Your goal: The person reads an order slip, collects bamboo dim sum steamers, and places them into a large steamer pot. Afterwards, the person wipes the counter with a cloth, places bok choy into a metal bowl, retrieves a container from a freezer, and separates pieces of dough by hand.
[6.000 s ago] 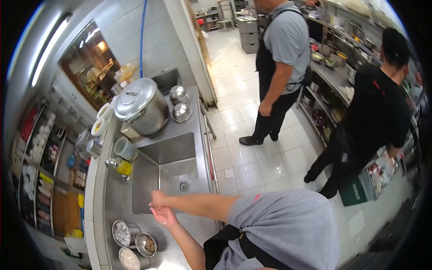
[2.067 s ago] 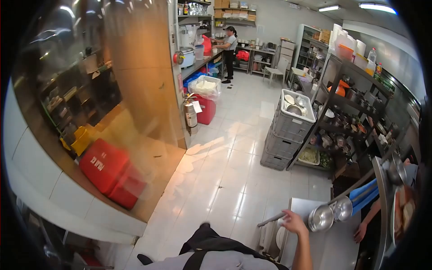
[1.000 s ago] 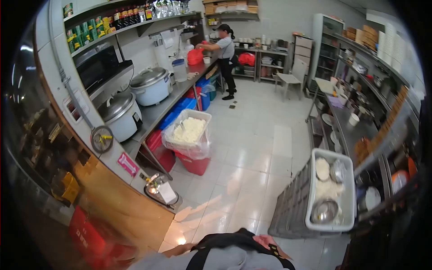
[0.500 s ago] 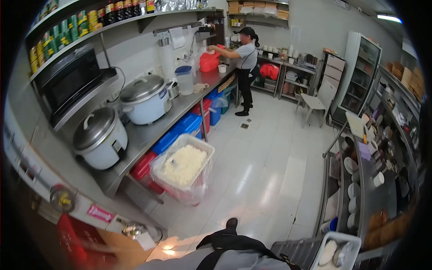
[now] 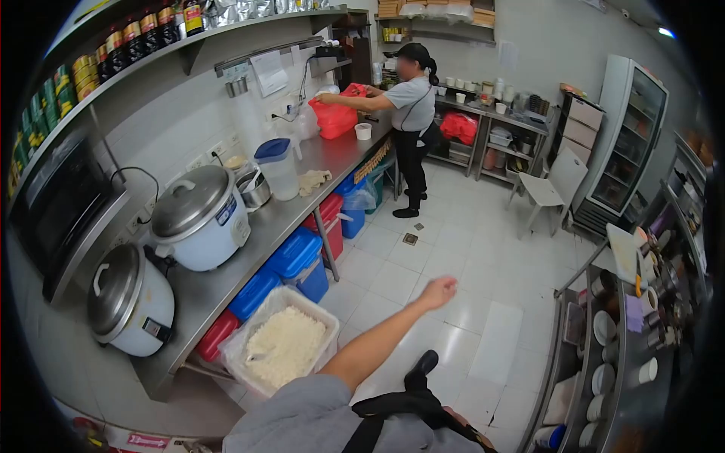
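Observation:
My left hand point(image 5: 438, 293) is stretched forward over the tiled floor, away from any object. Its fingers are curled in, and nothing shows in them. Below and left of it, near my grey sleeve, stands a white basket point(image 5: 332, 326) lined with clear plastic. White grains that look like cooked rice point(image 5: 285, 346) fill it, with a scoop-like utensil partly sunk in them. My right hand does not show.
Two rice cookers point(image 5: 200, 219) stand on the steel counter point(image 5: 226, 291) at left, with a blue-lidded pitcher point(image 5: 276, 170) beyond. Blue bins point(image 5: 298, 257) sit underneath. A co-worker point(image 5: 414, 113) handles a red bag point(image 5: 332, 117). A white chair point(image 5: 547, 189) and steel shelving point(image 5: 563, 347) flank the right side.
My left arm has come into view, reaching forward. The view has shifted, so the basket and rice cookers appear lower and farther left. The grey crate and white tub at lower right are out of sight.

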Demonstrator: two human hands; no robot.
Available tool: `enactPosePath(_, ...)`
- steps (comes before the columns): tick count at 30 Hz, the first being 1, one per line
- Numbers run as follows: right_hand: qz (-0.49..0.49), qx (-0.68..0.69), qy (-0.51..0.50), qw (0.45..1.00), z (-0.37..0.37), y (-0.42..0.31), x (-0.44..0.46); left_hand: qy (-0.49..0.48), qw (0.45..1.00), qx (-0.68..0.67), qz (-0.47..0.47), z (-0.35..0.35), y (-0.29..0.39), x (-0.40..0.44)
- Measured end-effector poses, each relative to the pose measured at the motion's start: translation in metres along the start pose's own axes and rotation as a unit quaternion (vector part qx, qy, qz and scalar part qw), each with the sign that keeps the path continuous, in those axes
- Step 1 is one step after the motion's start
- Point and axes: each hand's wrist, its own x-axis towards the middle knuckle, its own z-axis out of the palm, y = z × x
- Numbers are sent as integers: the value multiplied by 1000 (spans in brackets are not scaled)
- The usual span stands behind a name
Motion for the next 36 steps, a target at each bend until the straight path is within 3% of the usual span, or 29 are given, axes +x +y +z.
enactPosePath(1, -4, -16, -13, 1000, -18, -10, 22, -16, 999, 50, 8, 16, -24, 1)
enactPosePath(4, -26, -61, -47, 997, -85, -53, 82, -212, 958, 174, -80, 38, -120, -53)
enactPosePath(5, -31, -74, -58, 995, -108, -69, 100, -377, 904, 181, -82, 36, -170, -84)
enactPosePath(6, -38, -87, -67, 993, -131, -86, 118, -425, 866, -95, -247, 20, -234, -154)
enactPosePath(7, -46, -99, -78, 991, -153, -102, 136, -400, 743, -317, -432, -16, -209, -181)
enactPosePath(8, -56, -115, -87, 988, -172, -118, 154, -447, 784, -110, -416, -26, -229, -210)
enactPosePath(9, -59, -116, -90, 987, -193, -131, 168, -439, 774, 1, -456, -52, -221, -210)
enactPosePath(10, -127, -188, -111, 967, -210, -144, 178, -415, 757, 42, -502, -81, -220, -209)
enactPosePath(11, -193, -260, -133, 937, -224, -155, 185, -383, 746, 54, -542, -105, -220, -205)
enactPosePath(13, -146, -229, -144, 952, -248, -179, 205, -313, 733, 53, -602, -140, -221, -194)
enactPosePath(16, -58, -162, -53, 984, -277, -215, 239, -237, 723, 42, -647, -166, -235, -163)
enactPosePath(19, 57, -124, 46, 990, -288, -248, 276, -228, 727, 38, -646, -177, -271, -107)
enactPosePath(22, -21, -29, 40, 999, -276, -197, 410, -281, 754, 63, -591, -185, -324, -14)
enactPosePath(23, -56, 15, 39, 998, -270, -174, 459, -312, 769, 95, -550, -189, -346, 29)
enactPosePath(24, -79, 53, 47, 994, -271, -163, 495, -383, 789, 180, -445, -200, -345, 89)
enactPosePath(25, -98, 94, 58, 989, -276, -159, 522, -403, 824, 191, -349, -197, -396, 119)
enactPosePath(26, -67, 63, 99, 991, -307, -190, 508, -402, 807, 154, -405, -209, -386, 175)
enactPosePath(27, -33, 34, 139, 989, -343, -229, 485, -405, 820, 197, -353, -218, -378, 227)
enactPosePath(28, 3, 7, 175, 985, -377, -259, 470, -429, 835, 214, -271, -214, -415, 268)
enactPosePath(29, 5, 5, 180, 984, -402, -293, 457, -512, 765, 209, -331, -214, -415, 327)
enactPosePath(30, -4, 134, 292, 947, -420, -323, 449, -466, 817, 231, -251, -212, -419, 358)
enactPosePath(31, -14, 261, 393, 882, -437, -348, 446, -482, 816, 223, -230, -210, -411, 392)
enactPosePath(33, -52, 330, 391, 858, -473, -390, 445, -492, 829, 185, -190, -195, -397, 448)
enactPosePath(34, -39, 541, 282, 792, -492, -419, 434, -484, 844, 155, -171, -182, -401, 465)
enactPosePath(35, -25, 718, 154, 679, -504, -441, 430, -470, 856, 121, -175, -171, -394, 476)
enactPosePath(36, -32, 783, 82, 616, -506, -449, 436, -421, 887, 55, -180, -158, -401, 469)
